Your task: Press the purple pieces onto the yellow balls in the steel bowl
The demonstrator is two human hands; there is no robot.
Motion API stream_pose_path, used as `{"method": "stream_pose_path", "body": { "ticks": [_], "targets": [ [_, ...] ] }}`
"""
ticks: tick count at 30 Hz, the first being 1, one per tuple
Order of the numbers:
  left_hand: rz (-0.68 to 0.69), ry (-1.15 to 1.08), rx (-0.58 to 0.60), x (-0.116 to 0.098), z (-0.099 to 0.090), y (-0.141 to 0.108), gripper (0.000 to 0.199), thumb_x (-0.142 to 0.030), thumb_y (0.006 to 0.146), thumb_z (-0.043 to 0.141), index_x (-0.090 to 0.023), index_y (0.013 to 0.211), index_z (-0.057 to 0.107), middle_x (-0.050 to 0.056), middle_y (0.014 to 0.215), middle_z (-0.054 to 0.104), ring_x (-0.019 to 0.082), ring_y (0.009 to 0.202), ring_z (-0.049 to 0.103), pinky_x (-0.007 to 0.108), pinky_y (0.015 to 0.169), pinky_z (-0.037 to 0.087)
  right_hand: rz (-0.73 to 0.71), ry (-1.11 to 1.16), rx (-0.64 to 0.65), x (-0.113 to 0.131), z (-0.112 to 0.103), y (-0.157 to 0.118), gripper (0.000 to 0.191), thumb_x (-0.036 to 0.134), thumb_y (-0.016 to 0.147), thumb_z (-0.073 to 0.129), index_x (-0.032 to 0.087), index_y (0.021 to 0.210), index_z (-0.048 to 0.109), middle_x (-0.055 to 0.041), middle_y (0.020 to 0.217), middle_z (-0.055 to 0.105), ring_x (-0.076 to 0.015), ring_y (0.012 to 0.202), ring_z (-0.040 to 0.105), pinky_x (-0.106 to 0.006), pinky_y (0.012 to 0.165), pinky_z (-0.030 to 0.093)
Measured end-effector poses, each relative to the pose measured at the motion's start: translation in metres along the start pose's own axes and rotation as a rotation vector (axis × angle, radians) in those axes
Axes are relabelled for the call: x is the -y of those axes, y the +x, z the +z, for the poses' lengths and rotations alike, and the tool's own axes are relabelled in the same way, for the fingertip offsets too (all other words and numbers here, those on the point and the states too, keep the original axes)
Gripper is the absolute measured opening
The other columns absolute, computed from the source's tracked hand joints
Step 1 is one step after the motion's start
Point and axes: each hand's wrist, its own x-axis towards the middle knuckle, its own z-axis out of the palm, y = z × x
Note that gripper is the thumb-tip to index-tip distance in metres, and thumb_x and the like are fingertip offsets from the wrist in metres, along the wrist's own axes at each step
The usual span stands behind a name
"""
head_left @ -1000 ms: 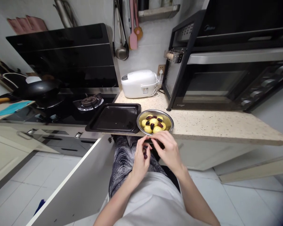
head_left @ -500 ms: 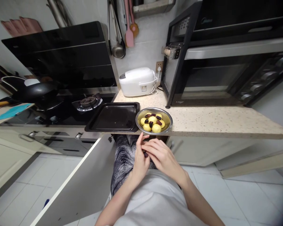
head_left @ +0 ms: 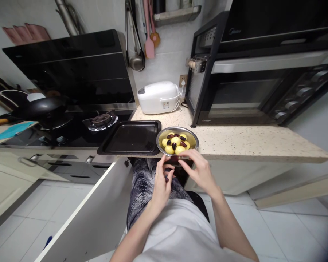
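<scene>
A steel bowl (head_left: pixel 194 144) at the counter's front edge holds several yellow round balls (head_left: pixel 175 140), possibly dough. Dark red, glossy oval pieces that look like dates (head_left: pixel 183 144) lie on and between them. My left hand (head_left: pixel 161 182) is just below the bowl, fingers curled round a dark date-like piece (head_left: pixel 166 179); whether more lie in the palm is hidden. At the bowl's near rim, my right hand (head_left: pixel 198 169) pinches thumb and forefinger on another dark red piece (head_left: pixel 176 158), partly covered by the fingertips.
A black baking tray (head_left: pixel 133 150) stands left of the bowl, beside the gas stove (head_left: pixel 102 120) with a wok (head_left: pixel 41 109). Behind is a white rice cooker (head_left: pixel 158 98); at right, an oven (head_left: pixel 235 94) in a rack. An open cupboard door (head_left: pixel 93 214) juts out at my left.
My right hand has parted from the left and moved up and right to the bowl's near rim with a dark piece. My left hand stays below the bowl. The view has shifted slightly.
</scene>
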Motion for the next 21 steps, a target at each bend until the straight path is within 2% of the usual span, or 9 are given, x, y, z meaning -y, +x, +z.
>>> {"method": "stream_pose_path", "body": {
  "ticks": [2, 4, 6, 10, 13, 18, 21],
  "targets": [
    [-0.025, 0.062, 0.053, -0.003, -0.003, 0.001, 0.040, -0.030, 0.107, 0.047, -0.023, 0.147, 0.050, 0.009, 0.111, 0.069, 0.013, 0.077, 0.063, 0.025, 0.070, 0.053, 0.047, -0.008, -0.104, -0.011, 0.000, 0.010, 0.009, 0.027, 0.100, 0.061, 0.025, 0.108, 0.065, -0.0055, 0.104, 0.072, -0.0237, 0.098, 0.067, -0.037, 0.085, 0.054],
    [-0.048, 0.140, 0.116, -0.007, -0.006, 0.001, 0.032, -0.030, 0.108, 0.046, -0.021, 0.133, 0.063, 0.001, 0.081, 0.065, 0.011, 0.063, 0.054, 0.023, 0.064, 0.046, 0.094, -0.029, -0.177, -0.021, 0.002, 0.023, 0.010, 0.028, 0.098, 0.062, 0.025, 0.106, 0.066, -0.0060, 0.104, 0.073, -0.0239, 0.094, 0.067, -0.037, 0.081, 0.054],
    [-0.063, 0.200, 0.155, -0.012, -0.007, 0.001, 0.028, -0.030, 0.106, 0.049, -0.019, 0.121, 0.070, -0.002, 0.069, 0.058, 0.010, 0.057, 0.047, 0.022, 0.060, 0.040, 0.131, -0.051, -0.229, -0.031, 0.005, 0.036, 0.010, 0.027, 0.096, 0.061, 0.024, 0.104, 0.066, -0.0063, 0.103, 0.073, -0.0241, 0.092, 0.067, -0.037, 0.080, 0.054],
    [-0.075, 0.245, 0.148, -0.017, -0.006, 0.001, 0.025, -0.031, 0.104, 0.052, -0.018, 0.112, 0.073, -0.006, 0.060, 0.044, 0.009, 0.053, 0.040, 0.022, 0.057, 0.033, 0.189, -0.068, -0.295, -0.045, 0.016, 0.055, 0.010, 0.026, 0.090, 0.063, 0.023, 0.098, 0.068, -0.0055, 0.097, 0.073, -0.0239, 0.087, 0.067, -0.037, 0.079, 0.053],
    [-0.060, 0.236, 0.112, -0.017, -0.006, 0.000, 0.025, -0.031, 0.103, 0.052, -0.017, 0.115, 0.069, -0.008, 0.060, 0.038, 0.009, 0.053, 0.039, 0.022, 0.057, 0.032, 0.233, -0.038, -0.285, -0.053, 0.024, 0.060, 0.010, 0.027, 0.088, 0.062, 0.024, 0.096, 0.068, -0.0052, 0.096, 0.074, -0.0236, 0.086, 0.066, -0.037, 0.079, 0.052],
    [0.017, 0.187, 0.105, -0.014, -0.010, -0.001, 0.042, -0.024, 0.100, 0.046, -0.018, 0.141, 0.050, -0.005, 0.075, 0.047, 0.012, 0.061, 0.044, 0.024, 0.062, 0.035, 0.270, -0.051, -0.244, -0.060, 0.030, 0.056, 0.012, 0.025, 0.086, 0.060, 0.023, 0.095, 0.068, -0.0063, 0.097, 0.073, -0.0252, 0.090, 0.066, -0.038, 0.081, 0.051],
    [0.044, 0.167, 0.124, -0.010, -0.011, -0.001, 0.049, -0.026, 0.100, 0.040, -0.019, 0.149, 0.040, -0.002, 0.082, 0.049, 0.014, 0.067, 0.046, 0.027, 0.066, 0.037, 0.238, -0.088, -0.217, -0.061, 0.030, 0.053, 0.018, 0.022, 0.084, 0.059, 0.023, 0.100, 0.069, -0.0070, 0.100, 0.074, -0.0272, 0.096, 0.065, -0.041, 0.087, 0.051]
  ]
}}
